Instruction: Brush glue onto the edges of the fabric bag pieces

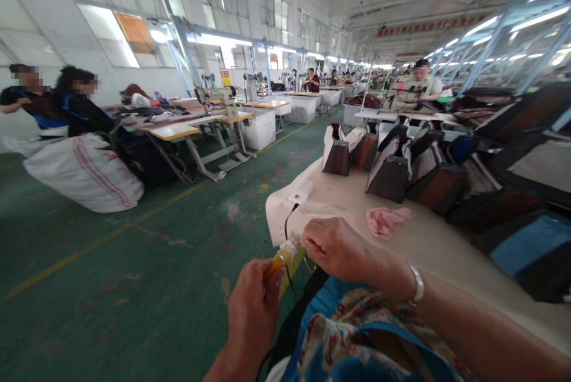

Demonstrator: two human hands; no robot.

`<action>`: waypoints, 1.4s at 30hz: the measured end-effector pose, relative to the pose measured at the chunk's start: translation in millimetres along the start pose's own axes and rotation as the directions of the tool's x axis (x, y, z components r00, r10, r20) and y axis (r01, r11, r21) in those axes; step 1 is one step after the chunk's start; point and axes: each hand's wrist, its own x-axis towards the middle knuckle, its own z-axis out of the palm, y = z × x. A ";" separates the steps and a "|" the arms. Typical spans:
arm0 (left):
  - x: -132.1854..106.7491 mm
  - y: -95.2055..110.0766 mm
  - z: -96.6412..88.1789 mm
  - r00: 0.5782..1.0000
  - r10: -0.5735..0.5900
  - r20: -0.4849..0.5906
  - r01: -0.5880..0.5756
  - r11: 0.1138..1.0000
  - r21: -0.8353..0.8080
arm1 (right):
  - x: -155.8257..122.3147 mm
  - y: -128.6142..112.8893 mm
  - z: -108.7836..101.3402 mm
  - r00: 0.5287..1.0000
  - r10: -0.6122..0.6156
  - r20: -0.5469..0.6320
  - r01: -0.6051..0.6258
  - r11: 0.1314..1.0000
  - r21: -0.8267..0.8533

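Observation:
My left hand point(255, 304) is closed around the yellow handle of what looks like a small brush point(280, 259), held at the near edge of the table. A whitish, ragged clump point(289, 246) covers its far end. My right hand point(332, 248) is closed just beside that clump, fingers curled in; whatever they pinch is hidden. A white box-shaped device point(301, 193) with a black cable point(288, 221) lies on the pale tabletop point(348, 203) beyond my hands. To the right of my right hand is a crumpled pink cloth point(387, 221).
Several dark bags with brown or blue panels, including one dark grey bag point(390, 171), crowd the table's right side. Across the green floor point(178, 269) stand sewing tables point(178, 131) and a stuffed white sack point(84, 174). Several people work around the hall.

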 end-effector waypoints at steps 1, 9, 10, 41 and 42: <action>0.6 0.9 -1.5 1.000 0.006 -0.007 -0.006 1.000 0.008 | 2.2 4.7 0.5 1.000 0.031 -0.007 -0.031 0.999 -0.036; 4.0 0.3 -3.8 1.000 -0.020 0.004 0.020 0.997 0.069 | -4.6 -3.9 -20.2 0.996 0.033 -0.083 -0.034 0.999 -0.010; 4.0 0.8 -3.0 1.000 -0.026 0.010 0.025 0.997 0.076 | -6.1 -9.2 -17.9 0.999 0.007 -0.054 -0.008 1.000 -0.022; 9.0 10.6 -4.4 0.956 0.288 -0.059 -0.267 0.934 0.236 | -6.5 -8.8 -20.3 0.999 -0.007 -0.035 0.006 0.999 -0.031; 9.1 10.8 -4.3 0.945 0.319 -0.067 -0.294 0.923 0.247 | -5.7 -10.6 -17.5 1.000 -0.018 0.007 0.018 0.998 -0.059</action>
